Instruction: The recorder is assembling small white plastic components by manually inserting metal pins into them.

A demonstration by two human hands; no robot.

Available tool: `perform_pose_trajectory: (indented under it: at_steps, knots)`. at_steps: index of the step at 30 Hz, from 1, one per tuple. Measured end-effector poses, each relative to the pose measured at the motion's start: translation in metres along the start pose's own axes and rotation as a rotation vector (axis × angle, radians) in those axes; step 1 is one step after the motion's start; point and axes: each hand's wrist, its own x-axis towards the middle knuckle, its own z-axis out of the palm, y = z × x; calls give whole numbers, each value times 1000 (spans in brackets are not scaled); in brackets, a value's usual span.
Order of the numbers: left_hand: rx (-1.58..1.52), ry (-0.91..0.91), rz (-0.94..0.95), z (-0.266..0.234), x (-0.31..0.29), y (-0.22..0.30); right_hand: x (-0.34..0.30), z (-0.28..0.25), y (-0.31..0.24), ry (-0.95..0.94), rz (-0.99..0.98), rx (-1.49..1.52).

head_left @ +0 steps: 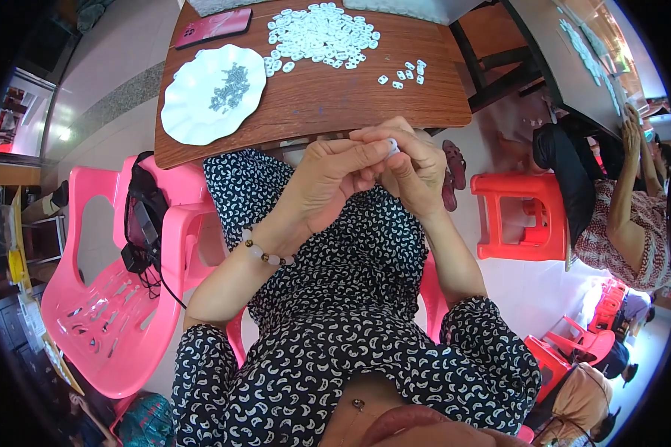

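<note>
My left hand (343, 167) and my right hand (414, 167) meet just off the near edge of the wooden table (313, 104). Between their fingertips is a small white plastic piece (392, 147), mostly covered by the fingers. A big heap of white oval plastic pieces with holes (320, 33) lies at the back of the table. Several more loose white pieces (408, 74) are spread to its right. On the left, a white scalloped plate (183, 112) holds a pile of small grey metal parts (231, 88), too small to name surely.
A pink phone (215, 27) lies at the table's back left. To my left is a pink plastic chair (112, 328) with a black bag and cable (145, 216). At right stand a red stool (518, 216) and another person (619, 223) at a second table (566, 52).
</note>
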Motion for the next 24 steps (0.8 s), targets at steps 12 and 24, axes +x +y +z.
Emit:
perform_pose_trajectory:
  at_steps: [12, 24]
  knots:
    - [-30, -10, -14, 0, -2, -2, -4, 11, -12, 67, 6, -32]
    - [-12, 85, 61, -8, 12, -11, -4, -2, 27, -38, 128, 244]
